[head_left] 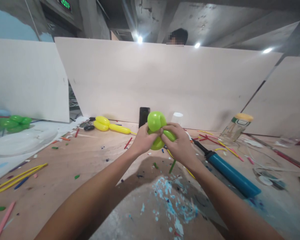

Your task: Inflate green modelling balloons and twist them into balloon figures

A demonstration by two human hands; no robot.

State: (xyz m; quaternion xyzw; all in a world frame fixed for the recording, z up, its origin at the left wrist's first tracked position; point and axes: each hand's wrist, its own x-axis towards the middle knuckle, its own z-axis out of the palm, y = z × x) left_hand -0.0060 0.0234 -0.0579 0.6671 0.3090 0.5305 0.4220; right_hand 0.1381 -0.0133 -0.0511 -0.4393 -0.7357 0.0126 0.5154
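Note:
Above the middle of the table I hold a lime-green modelling balloon, bent into rounded bubbles. My left hand is closed on its left side, with the thumb against the join between the bubbles. From the right, my right hand pinches the same join, its fingers over a smaller bubble. The fingertips of both hands meet there, and exactly what they pinch is hidden. A thin green uninflated tail shows below my right hand.
A blue hand pump lies at right, near a glass jar. Behind the balloon stand a phone and a white cup by a pale partition. Yellow balloons lie left; balloon scraps litter the table.

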